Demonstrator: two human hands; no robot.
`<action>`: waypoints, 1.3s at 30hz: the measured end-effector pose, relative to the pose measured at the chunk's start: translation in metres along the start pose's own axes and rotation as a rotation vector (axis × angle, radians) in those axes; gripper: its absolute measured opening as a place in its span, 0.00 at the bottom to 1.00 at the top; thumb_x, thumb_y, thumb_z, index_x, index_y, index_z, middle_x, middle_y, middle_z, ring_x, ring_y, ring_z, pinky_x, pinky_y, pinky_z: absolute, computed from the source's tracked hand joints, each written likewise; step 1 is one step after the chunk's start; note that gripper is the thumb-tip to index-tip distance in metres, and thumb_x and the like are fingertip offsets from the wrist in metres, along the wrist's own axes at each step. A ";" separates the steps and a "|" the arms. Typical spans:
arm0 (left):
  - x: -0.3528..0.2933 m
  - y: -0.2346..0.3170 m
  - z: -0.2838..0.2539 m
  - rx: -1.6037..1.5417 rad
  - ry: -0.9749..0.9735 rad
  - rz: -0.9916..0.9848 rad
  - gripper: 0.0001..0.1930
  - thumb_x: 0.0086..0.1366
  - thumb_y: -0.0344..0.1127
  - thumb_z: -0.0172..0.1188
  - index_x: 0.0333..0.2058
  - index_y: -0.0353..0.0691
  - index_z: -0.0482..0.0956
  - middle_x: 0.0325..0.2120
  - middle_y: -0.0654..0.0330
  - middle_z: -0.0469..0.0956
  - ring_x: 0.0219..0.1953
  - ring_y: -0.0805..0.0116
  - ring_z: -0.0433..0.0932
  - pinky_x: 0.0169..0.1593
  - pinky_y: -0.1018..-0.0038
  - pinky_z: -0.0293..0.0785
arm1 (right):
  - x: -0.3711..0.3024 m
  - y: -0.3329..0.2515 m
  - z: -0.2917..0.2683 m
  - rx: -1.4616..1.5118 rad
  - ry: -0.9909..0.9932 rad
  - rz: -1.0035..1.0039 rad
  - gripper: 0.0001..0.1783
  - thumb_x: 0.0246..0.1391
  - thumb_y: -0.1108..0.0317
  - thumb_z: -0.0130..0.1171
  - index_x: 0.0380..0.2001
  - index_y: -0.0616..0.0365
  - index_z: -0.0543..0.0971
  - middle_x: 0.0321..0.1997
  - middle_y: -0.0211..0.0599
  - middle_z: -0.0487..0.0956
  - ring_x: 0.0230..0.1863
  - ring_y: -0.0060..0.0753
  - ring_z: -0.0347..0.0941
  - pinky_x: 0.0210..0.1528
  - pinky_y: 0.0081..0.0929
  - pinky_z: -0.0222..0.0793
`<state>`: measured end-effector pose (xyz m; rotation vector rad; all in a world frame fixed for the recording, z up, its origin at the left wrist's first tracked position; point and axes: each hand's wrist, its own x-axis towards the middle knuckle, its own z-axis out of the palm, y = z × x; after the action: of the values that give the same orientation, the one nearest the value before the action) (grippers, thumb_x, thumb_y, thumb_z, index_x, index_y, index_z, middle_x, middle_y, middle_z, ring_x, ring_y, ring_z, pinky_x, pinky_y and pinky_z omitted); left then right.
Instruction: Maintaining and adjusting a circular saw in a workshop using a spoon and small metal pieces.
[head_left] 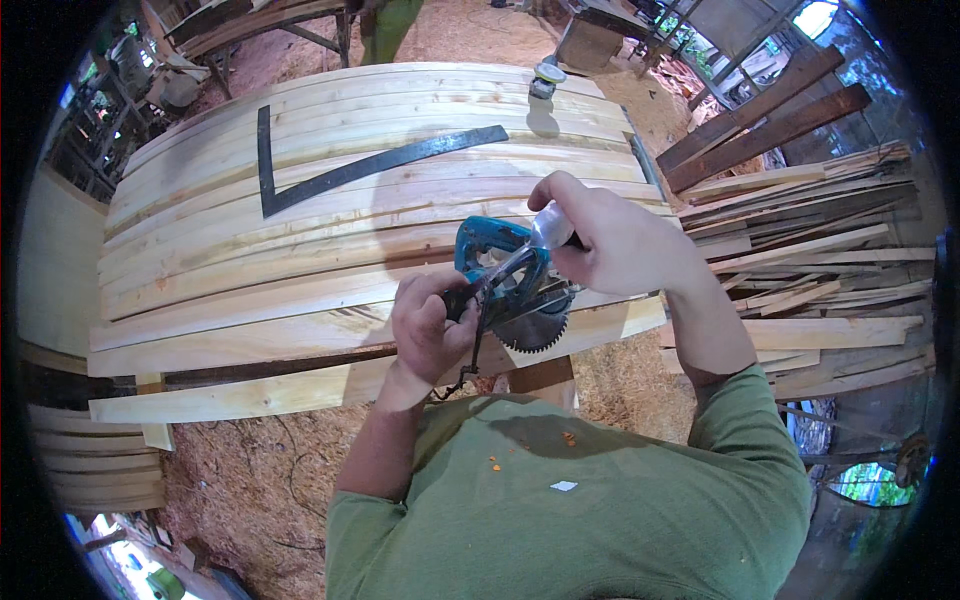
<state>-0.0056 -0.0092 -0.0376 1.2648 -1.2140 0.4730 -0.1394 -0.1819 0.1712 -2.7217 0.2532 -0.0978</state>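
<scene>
A teal circular saw (505, 275) sits tilted over the near boards, its toothed round blade (535, 328) exposed toward my body. My left hand (430, 325) is closed around a black part at the saw's left side, with a dark cord (468, 372) hanging below. Across the saw, my right hand (615, 240) is closed on a silver, rounded metal piece (550, 228). A thin shaft seems to run from it toward my left fingers; its kind is unclear.
Pale planks (210, 250) lie side by side under the saw. A dark metal square (290, 190) and a small round container (546, 80) rest on them. Stacked wood strips (800, 255) and leaning dark beams (760, 135) stand to the right. Sawdust (250, 490) covers the ground.
</scene>
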 end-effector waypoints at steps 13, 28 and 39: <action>0.008 0.011 -0.004 0.040 -0.163 -0.168 0.13 0.47 0.25 0.74 0.26 0.38 0.76 0.37 0.57 0.85 0.34 0.52 0.81 0.42 0.59 0.75 | 0.002 0.016 -0.027 0.046 -0.269 -0.011 0.24 0.62 0.77 0.60 0.59 0.60 0.68 0.41 0.46 0.82 0.45 0.43 0.83 0.46 0.38 0.75; 0.008 0.011 -0.001 0.052 -0.132 -0.184 0.15 0.46 0.25 0.75 0.24 0.39 0.73 0.34 0.58 0.84 0.34 0.53 0.81 0.40 0.58 0.72 | -0.005 0.027 -0.021 0.125 -0.037 -0.176 0.24 0.60 0.74 0.62 0.61 0.60 0.76 0.50 0.52 0.84 0.51 0.55 0.82 0.52 0.44 0.76; 0.009 0.010 -0.008 0.076 -0.142 -0.202 0.17 0.46 0.21 0.73 0.27 0.37 0.70 0.36 0.53 0.83 0.37 0.50 0.81 0.40 0.60 0.78 | 0.006 0.023 -0.011 0.201 -0.062 -0.035 0.08 0.63 0.69 0.58 0.36 0.63 0.83 0.28 0.46 0.83 0.30 0.45 0.82 0.35 0.37 0.75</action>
<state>-0.0073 -0.0017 -0.0239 1.4893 -1.1801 0.2876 -0.1385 -0.2077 0.1720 -2.5250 0.1680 -0.0459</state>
